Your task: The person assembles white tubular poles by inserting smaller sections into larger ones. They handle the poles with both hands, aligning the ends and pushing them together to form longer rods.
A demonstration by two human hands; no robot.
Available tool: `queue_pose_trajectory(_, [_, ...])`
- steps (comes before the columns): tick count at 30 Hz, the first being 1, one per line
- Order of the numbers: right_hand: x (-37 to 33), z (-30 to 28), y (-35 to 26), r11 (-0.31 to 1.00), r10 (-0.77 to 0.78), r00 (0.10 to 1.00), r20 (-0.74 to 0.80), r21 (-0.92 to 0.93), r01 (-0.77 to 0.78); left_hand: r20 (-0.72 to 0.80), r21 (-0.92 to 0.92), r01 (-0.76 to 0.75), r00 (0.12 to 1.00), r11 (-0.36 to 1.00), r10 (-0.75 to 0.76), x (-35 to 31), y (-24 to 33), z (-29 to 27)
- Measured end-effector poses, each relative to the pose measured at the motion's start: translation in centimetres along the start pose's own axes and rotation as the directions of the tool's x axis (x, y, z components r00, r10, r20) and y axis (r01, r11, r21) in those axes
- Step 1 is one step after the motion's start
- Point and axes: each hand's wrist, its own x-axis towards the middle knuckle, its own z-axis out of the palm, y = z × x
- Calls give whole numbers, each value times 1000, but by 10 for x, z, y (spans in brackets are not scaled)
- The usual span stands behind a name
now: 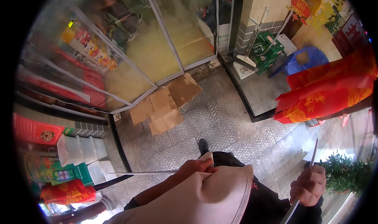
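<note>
My left hand (193, 167) is closed in front of my pale beige garment (177, 200). A thin whitish rod (143, 172) runs out from it toward the left; part of the rod is hidden behind my fist and forearm. At the lower right my right hand (309, 185) wraps round another slim pale rod (315, 155), which slants up above the fist and continues below it. I cannot tell whether the two rods are joined. One dark shoe (202, 146) shows on the textured grey floor (220, 121).
Flattened cardboard (165, 109) lies before glass doors (169, 35). A squeegee-like tool (246, 60), green box (267, 46), blue stool (303, 60) and red patterned cloth (327, 90) stand right. White tubs (80, 149) are left; a leafy plant (344, 172) is beside my right hand.
</note>
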Motion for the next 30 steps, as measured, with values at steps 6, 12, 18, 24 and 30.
queue_pose_trajectory(6, [11,-3,-23,979,172,985,-26,-110,-173,88,-2,123,989,992,-123,1,-6,0])
queue_pose_trajectory(12, [6,9,-15,986,109,989,-104,-112,-120,175,-125,208,967,970,-185,1,7,-18])
queue_pose_trajectory(18, [5,10,-14,985,121,988,-95,-108,-131,271,-158,322,923,933,-273,4,4,-15])
queue_pose_trajectory(24, [6,12,-10,981,112,987,-114,-143,-128,307,-430,572,820,698,-483,8,19,-21])
queue_pose_trajectory(30, [12,11,-13,983,144,986,-78,-103,-152,190,-204,325,938,923,-289,4,-11,-2])
